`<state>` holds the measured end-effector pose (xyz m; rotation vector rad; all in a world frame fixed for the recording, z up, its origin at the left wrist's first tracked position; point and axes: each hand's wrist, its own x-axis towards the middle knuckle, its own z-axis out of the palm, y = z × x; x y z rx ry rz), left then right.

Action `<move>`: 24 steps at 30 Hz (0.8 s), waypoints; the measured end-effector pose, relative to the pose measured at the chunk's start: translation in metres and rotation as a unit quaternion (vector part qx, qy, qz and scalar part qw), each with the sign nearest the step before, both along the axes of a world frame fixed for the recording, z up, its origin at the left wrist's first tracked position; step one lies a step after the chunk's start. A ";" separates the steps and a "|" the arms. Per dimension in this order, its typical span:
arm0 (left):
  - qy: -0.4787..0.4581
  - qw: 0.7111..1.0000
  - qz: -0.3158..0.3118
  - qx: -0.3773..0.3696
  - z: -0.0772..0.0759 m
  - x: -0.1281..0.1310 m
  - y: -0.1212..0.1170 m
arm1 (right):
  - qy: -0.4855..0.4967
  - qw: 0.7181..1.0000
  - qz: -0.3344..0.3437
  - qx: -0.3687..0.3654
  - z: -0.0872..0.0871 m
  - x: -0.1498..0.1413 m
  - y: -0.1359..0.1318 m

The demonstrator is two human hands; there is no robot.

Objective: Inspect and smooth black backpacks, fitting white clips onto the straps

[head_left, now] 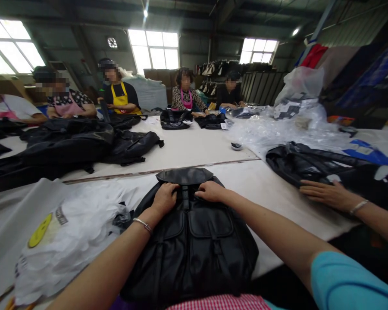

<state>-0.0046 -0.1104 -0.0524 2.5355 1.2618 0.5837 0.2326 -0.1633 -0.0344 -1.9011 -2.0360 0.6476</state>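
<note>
A black leather-look backpack (210, 258) lies in front of me, its two front pockets facing up and its top flap (185, 175) at the far end. My left hand (164, 200) is closed on the backpack at the flap's left edge, fingers curled and partly hidden against the black material. On the other side of the middle strap (185, 198), my right hand (211, 192) grips the flap's right edge, its fingertips tucked out of sight.
White plastic bags (80, 232) lie at left. Black bags (67, 140) are piled beyond them. At right, a co-worker's hand (331, 196) rests by another black bag (297, 161). Clear plastic wrapping (287, 133) and a small dish (236, 147) lie farther back; several people work across the table.
</note>
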 end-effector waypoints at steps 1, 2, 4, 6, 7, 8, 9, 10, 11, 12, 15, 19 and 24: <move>0.017 1.000 0.014 0.003 -0.002 0.002 -0.001 | 0.009 1.000 0.013 -0.018 -0.002 -0.002 -0.003; 0.028 0.999 0.034 -0.005 -0.003 0.005 -0.001 | 0.020 0.999 0.022 -0.035 -0.004 -0.005 -0.004; 0.034 0.995 0.076 -0.047 -0.005 0.011 -0.001 | 0.050 0.996 0.033 -0.064 -0.007 -0.010 -0.003; 0.014 0.990 0.095 -0.104 -0.008 0.017 0.001 | 0.090 0.992 0.026 -0.089 -0.010 -0.017 0.003; 0.002 0.987 0.096 -0.126 -0.010 0.020 0.003 | 0.112 0.988 0.015 -0.101 -0.012 -0.022 0.006; -0.006 0.985 0.096 -0.142 -0.011 0.021 0.005 | 0.136 0.984 0.001 -0.112 -0.014 -0.026 0.009; -0.014 0.983 0.096 -0.153 -0.013 0.022 0.008 | 0.160 0.979 -0.012 -0.122 -0.016 -0.030 0.012; -0.023 0.981 0.097 -0.166 -0.013 0.022 0.010 | 0.186 0.973 -0.022 -0.132 -0.018 -0.034 0.014; -0.035 0.978 0.098 -0.180 -0.014 0.021 0.011 | 0.212 0.967 -0.026 -0.141 -0.019 -0.037 0.015; -0.048 0.975 0.095 -0.194 -0.013 0.020 0.012 | 0.239 0.960 -0.024 -0.146 -0.020 -0.039 0.016; -0.092 0.964 0.065 -0.242 -0.011 0.020 0.009 | 0.309 0.941 -0.003 -0.140 -0.019 -0.041 0.013; -0.130 0.948 0.026 -0.291 -0.007 0.027 0.003 | 0.346 0.933 0.014 -0.096 -0.016 -0.039 0.008; -0.128 0.958 0.061 -0.249 0.002 0.024 0.016 | 0.293 0.955 0.029 -0.039 -0.020 -0.029 0.014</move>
